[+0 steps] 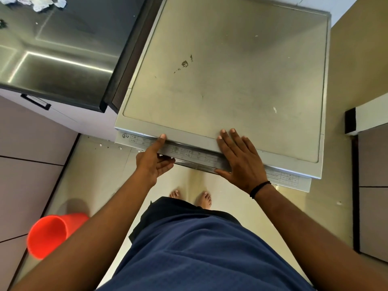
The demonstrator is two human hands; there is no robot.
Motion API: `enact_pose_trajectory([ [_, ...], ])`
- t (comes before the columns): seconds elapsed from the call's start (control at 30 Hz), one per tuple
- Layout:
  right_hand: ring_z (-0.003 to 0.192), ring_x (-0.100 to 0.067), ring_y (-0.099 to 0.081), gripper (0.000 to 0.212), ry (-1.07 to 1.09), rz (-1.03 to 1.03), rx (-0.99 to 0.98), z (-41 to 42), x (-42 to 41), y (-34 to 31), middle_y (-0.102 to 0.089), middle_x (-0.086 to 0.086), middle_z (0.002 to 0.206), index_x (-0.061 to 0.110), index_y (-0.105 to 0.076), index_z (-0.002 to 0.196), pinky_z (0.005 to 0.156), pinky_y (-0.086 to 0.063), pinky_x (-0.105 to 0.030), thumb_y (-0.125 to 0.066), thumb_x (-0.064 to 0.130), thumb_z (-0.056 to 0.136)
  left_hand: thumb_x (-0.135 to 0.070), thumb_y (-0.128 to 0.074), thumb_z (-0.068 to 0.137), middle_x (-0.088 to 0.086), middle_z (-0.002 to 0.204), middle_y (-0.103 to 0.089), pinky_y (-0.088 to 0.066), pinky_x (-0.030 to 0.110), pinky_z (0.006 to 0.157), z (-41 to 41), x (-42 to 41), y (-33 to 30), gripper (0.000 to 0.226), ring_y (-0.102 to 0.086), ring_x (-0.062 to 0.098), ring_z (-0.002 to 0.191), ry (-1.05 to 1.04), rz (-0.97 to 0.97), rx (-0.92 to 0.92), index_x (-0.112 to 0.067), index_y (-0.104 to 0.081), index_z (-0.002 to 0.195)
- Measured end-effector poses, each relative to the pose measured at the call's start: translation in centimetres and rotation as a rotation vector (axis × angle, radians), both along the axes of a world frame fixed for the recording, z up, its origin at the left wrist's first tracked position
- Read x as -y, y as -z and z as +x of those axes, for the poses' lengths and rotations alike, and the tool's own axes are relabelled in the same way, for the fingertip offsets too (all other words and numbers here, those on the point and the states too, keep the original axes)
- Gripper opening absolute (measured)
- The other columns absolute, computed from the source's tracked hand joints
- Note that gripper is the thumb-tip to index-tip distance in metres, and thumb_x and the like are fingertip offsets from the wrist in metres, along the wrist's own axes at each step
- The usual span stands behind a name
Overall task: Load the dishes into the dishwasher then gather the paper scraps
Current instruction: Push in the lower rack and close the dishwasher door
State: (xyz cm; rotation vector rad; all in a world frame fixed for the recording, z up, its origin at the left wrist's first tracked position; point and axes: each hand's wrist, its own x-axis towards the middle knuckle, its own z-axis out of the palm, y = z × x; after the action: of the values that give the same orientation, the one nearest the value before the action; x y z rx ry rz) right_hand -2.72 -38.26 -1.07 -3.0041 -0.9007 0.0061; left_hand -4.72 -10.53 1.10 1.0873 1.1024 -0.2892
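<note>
Pale floor tiles (100, 177) run under a silver dishwasher (228, 76), seen from straight above, its flat top stained near the middle. Beside it, a dark steel counter (63, 55) reflects strip lighting, and white paper scraps (39, 2) lie bunched at that counter's far corner, well apart from both hands.

At the dishwasher's front edge, the left hand (154, 161) has its thumb pressed on the top lip while the remaining fingers curl beneath the door's upper edge, seemingly hooked on it, though their tips are hidden. The control strip (189, 153) with printed symbols shows between the two hands. The right hand (239, 159) lies flat and spread, fingers extended over the front rim of the top, palm across the control strip, gripping nothing. A black band (260, 189) circles the right wrist.

Down by the left forearm, an orange plastic cup (53, 235) lies on its side on the floor, mouth facing the camera. Bare feet (191, 197) stand just behind the hands.
</note>
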Motion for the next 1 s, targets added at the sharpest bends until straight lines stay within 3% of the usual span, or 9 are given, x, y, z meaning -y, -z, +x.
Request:
enact_pose_trajectory([
  [0.27,0.154,-0.028,-0.014,0.082,0.060,0.050,0.044,-0.3,-0.7,0.4,-0.018,-0.005,0.166,0.015,-0.027,0.158,0.122,-0.022,-0.049,-0.065,0.045,0.092,-0.059,-0.060,0.093,0.019,0.111,-0.073,-0.061,0.047,0.082,1.3,-1.4,-0.3,0.050,-0.075,0.033,0.094,0.330,0.028,-0.026,-0.019,-0.061,0.122],
  [0.4,0.152,-0.029,-0.020,0.076,0.077,0.085,0.080,-0.3,-0.9,0.9,-0.025,-0.007,0.164,0.015,-0.032,0.156,0.121,-0.026,-0.050,-0.066,0.039,0.093,-0.052,-0.050,0.102,0.017,0.115,-0.072,-0.057,0.054,0.091,1.4,-0.5,-0.8,0.037,-0.070,0.034,0.104,0.330,0.090,0.010,-0.019,-0.063,0.112],
  [0.6,0.153,-0.027,-0.019,0.074,0.055,0.084,0.102,0.0,-0.5,1.6,-0.024,-0.006,0.164,0.015,-0.031,0.156,0.121,-0.026,-0.049,-0.064,0.040,0.094,-0.051,-0.048,0.103,0.016,0.113,-0.072,-0.056,0.056,0.093,1.2,0.1,-1.2,0.037,-0.070,0.033,0.102,0.314,0.131,0.040,-0.018,-0.064,0.104],
  [0.67,0.153,-0.028,-0.020,0.073,0.045,0.087,0.110,0.0,-0.5,1.7,-0.024,-0.006,0.164,0.015,-0.031,0.156,0.121,-0.026,-0.048,-0.063,0.040,0.095,-0.056,-0.049,0.101,0.013,0.099,-0.076,-0.058,0.051,0.089,0.7,0.3,-0.8,0.040,-0.072,0.027,0.090,0.367,0.333,0.069,-0.020,-0.067,0.096],
  [0.77,0.153,-0.027,-0.020,0.073,0.040,0.101,0.110,0.1,-0.3,1.7,-0.025,-0.006,0.164,0.016,-0.031,0.156,0.121,-0.026,-0.048,-0.064,0.039,0.095,-0.058,-0.054,0.098,-0.004,0.070,-0.070,-0.047,0.033,0.063,-0.1,0.1,-0.4,0.048,-0.067,0.021,0.073,0.587,1.019,0.216,-0.018,-0.068,0.076],
  [0.83,0.153,-0.027,-0.020,0.073,0.045,0.119,0.104,0.1,-0.4,1.5,-0.025,-0.005,0.164,0.016,-0.032,0.156,0.121,-0.026,-0.048,-0.065,0.037,0.094,-0.048,-0.069,0.092,-0.002,0.079,-0.065,-0.038,0.031,0.062,0.3,-0.5,-0.6,0.033,-0.060,0.025,0.081,0.654,1.382,0.451,-0.016,-0.067,0.084],
  [0.87,0.152,-0.027,-0.021,0.073,0.046,0.131,0.099,0.1,-0.5,1.4,-0.026,-0.005,0.164,0.016,-0.033,0.155,0.121,-0.026,-0.048,-0.066,0.037,0.093,-0.043,-0.076,0.087,0.001,0.088,-0.065,-0.040,0.032,0.068,1.0,-1.0,-0.6,0.029,-0.057,0.026,0.088,0.716,1.472,0.590,-0.016,-0.070,0.093],
  [0.93,0.151,-0.031,-0.023,0.072,0.069,0.157,0.080,0.1,-0.6,1.1,-0.030,-0.009,0.162,0.016,-0.038,0.153,0.121,-0.027,-0.047,-0.069,0.035,0.091,-0.039,-0.083,0.079,0.005,0.105,-0.065,-0.046,0.036,0.079,2.7,-2.2,-0.5,0.042,-0.055,0.026,0.098,0.913,1.484,0.799,-0.016,-0.073,0.113],
  [1.0,0.147,-0.036,-0.030,0.073,0.174,0.192,0.073,-0.1,-0.2,0.9,-0.037,-0.017,0.156,0.014,-0.045,0.149,0.119,-0.031,-0.047,-0.073,0.038,0.086,-0.036,-0.090,0.071,0.005,0.110,-0.064,-0.052,0.039,0.077,3.7,-3.3,-0.7,0.055,-0.055,0.027,0.098,1.105,1.433,0.849,-0.016,-0.073,0.119],
])
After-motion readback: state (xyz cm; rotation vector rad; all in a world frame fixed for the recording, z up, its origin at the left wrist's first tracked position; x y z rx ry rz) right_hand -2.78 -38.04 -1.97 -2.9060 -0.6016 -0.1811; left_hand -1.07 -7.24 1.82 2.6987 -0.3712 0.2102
